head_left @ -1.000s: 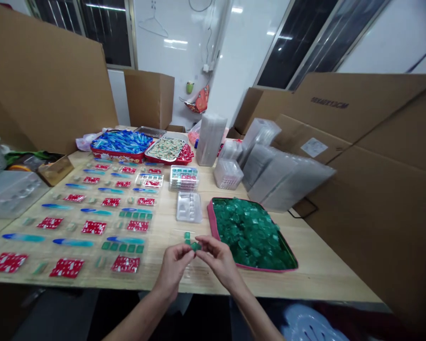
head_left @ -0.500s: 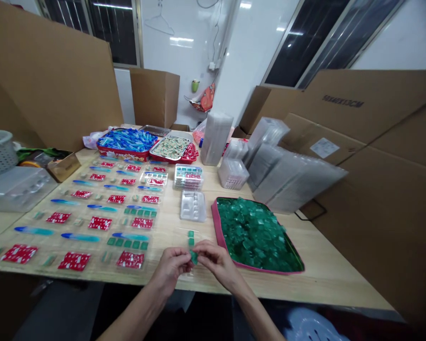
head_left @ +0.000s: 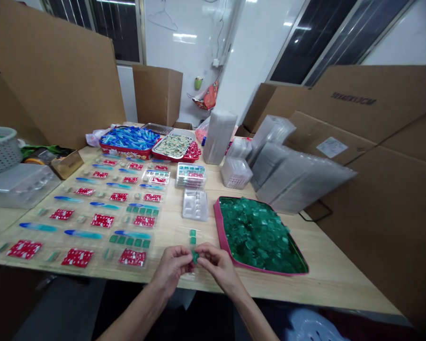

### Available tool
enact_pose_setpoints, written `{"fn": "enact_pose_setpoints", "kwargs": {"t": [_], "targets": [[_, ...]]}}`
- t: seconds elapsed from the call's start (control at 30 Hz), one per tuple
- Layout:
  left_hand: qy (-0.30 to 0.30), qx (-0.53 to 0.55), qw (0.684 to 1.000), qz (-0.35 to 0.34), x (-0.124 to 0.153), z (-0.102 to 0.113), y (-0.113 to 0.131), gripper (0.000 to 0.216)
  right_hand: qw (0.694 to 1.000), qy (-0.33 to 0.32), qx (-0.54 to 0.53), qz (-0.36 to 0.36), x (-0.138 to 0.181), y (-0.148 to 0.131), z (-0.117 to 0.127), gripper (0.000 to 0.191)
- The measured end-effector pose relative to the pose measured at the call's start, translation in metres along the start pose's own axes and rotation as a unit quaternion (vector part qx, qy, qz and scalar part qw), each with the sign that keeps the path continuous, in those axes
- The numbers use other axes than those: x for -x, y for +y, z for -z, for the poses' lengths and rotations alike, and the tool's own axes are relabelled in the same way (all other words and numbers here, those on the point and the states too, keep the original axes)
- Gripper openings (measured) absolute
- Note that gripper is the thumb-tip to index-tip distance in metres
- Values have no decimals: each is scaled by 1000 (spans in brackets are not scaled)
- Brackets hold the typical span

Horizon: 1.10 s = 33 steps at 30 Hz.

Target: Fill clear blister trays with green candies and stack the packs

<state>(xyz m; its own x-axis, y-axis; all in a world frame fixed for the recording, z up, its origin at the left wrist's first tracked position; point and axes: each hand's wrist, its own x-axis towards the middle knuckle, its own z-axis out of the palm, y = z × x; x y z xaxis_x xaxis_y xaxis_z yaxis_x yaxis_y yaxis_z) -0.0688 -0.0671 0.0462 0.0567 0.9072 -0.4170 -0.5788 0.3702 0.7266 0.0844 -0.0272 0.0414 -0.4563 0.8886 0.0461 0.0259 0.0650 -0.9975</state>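
My left hand [head_left: 171,269] and my right hand [head_left: 217,265] meet near the table's front edge. Both pinch one small green square [head_left: 195,256] between their fingertips, which partly cover it. Under the hands lies a clear plastic blister tray [head_left: 183,234], with two more green squares [head_left: 192,237] in a column just beyond my fingers. To the right of my right hand sits a pink-rimmed bin [head_left: 219,227] heaped with loose green squares [head_left: 253,232]. Behind the hands is a stack of clear trays [head_left: 195,205].
Rows of clear trays with red patterned packets [head_left: 77,258] and blue pen-shaped pieces [head_left: 83,234] cover the left. Farther back are a bin of blue pieces [head_left: 130,138], a tray of pale small pieces [head_left: 173,146] and tall plastic stacks [head_left: 219,136]. Cardboard boxes [head_left: 386,180] flank the table.
The camera view has shifted slightly, so the scene sits a little farther right. Both hands stay together on the green square, with only small finger movement.
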Motion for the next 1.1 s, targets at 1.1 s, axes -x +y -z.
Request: {"fn": "enact_pose_setpoints", "kwargs": {"t": [1.1], "targets": [[80, -476, 842, -241, -7, 21, -27, 14, 919, 22, 382, 94, -14, 24, -2, 13]]}}
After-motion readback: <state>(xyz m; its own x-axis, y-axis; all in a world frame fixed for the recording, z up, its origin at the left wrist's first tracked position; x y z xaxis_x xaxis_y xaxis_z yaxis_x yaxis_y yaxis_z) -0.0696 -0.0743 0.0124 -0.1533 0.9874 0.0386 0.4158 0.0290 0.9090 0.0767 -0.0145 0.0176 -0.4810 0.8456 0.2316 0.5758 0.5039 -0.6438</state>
